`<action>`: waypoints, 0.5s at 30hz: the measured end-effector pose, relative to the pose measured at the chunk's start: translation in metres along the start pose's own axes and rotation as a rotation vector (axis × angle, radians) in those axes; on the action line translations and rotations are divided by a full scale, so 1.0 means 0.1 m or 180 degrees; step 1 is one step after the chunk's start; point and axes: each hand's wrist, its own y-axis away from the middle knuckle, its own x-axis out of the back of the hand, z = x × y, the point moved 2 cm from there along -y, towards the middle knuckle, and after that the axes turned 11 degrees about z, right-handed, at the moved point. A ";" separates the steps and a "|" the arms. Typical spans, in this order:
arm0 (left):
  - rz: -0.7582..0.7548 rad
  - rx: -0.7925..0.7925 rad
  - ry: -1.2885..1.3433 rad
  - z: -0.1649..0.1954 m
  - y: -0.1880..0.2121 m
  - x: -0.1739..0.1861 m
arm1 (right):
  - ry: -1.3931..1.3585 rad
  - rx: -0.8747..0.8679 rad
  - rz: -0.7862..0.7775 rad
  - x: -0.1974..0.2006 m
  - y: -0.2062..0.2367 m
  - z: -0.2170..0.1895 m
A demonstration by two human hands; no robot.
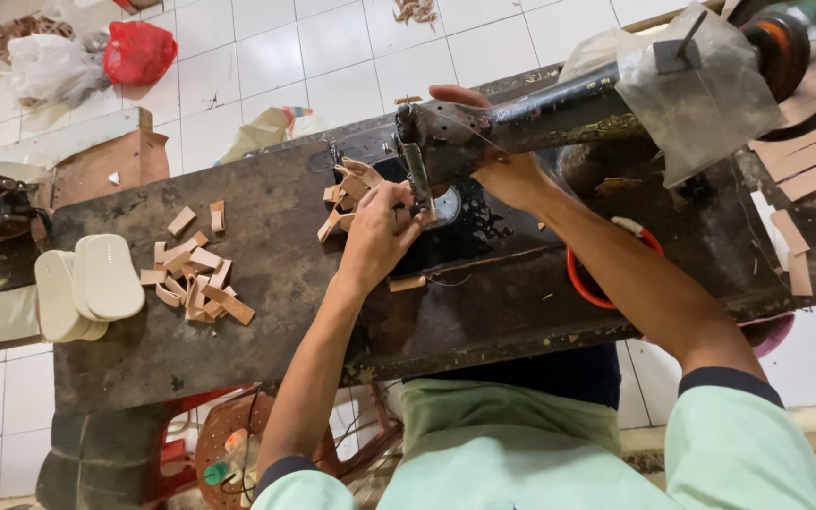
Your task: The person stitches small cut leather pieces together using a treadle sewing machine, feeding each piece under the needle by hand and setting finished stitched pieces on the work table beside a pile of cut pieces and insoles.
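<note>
A sewing machine (559, 118) stands on the worktable (266, 331). A heap of strips (195, 279) lies to its left, with soles (87, 283) farther left at the table's edge.

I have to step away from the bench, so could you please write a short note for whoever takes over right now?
Left hand: fingers pressing a small tan leather piece flat at the sewing machine's needle.
Right hand: beside the machine head, behind the needle; what it grips is hidden.
Loose tan pieces lie just left of the needle; a larger pile sits further left, by the stacked pale shoe soles.
Sewn versus unsewn pieces cannot be told apart.
</note>
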 end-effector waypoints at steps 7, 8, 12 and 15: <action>0.0159 -0.0465 0.0028 0.04 0.03 0.03 | -0.0373 -0.0319 -0.0014 0.05 0.02 0.08; 0.0137 -0.0506 0.0066 0.04 0.01 0.02 | -0.0160 -0.0366 0.0023 0.06 0.02 0.12; -0.0074 -0.0405 0.0182 -0.02 -0.06 0.06 | 0.2365 -0.1377 -0.0701 0.09 0.00 0.24; -0.0423 -0.0464 0.0032 -0.06 -0.13 0.10 | 0.3970 -0.1243 -0.1516 0.11 0.08 0.07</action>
